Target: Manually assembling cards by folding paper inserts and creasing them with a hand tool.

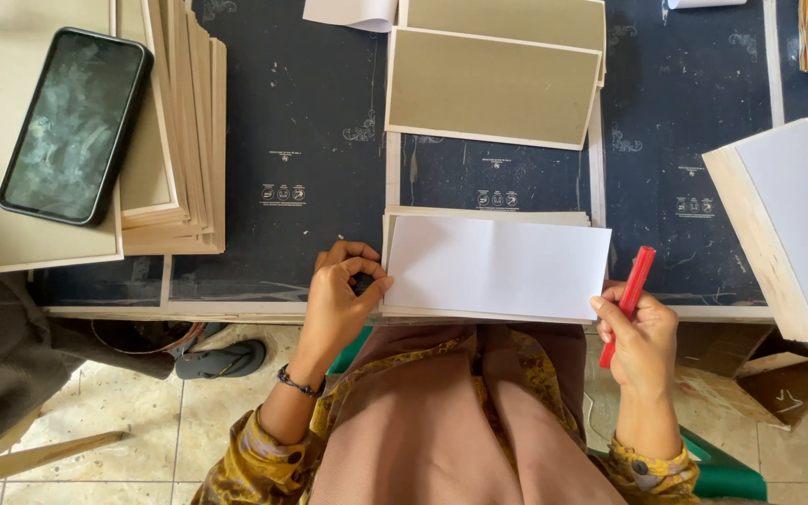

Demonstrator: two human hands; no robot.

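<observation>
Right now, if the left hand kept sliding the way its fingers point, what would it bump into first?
The left hand points right, toward the stack of white cards in front of the person. Its fingertips are already at the stack's left edge, so that stack comes first, though depth is hard to judge from above.

Two hands showed at the lower middle of the frame, the left hand (pixel 339 299) and the right hand (pixel 641 339). One red marker (pixel 628 299) was there, and one white sheet (pixel 496 266) topped one small pile at the centre. One black phone (pixel 75 124) lay at the upper left. Two olive cards (pixel 493 86) overlapped at the top centre. One white-faced block (pixel 792 224) stood at the right edge. One sandal (pixel 222 360) lay on the floor at the lower left.
</observation>
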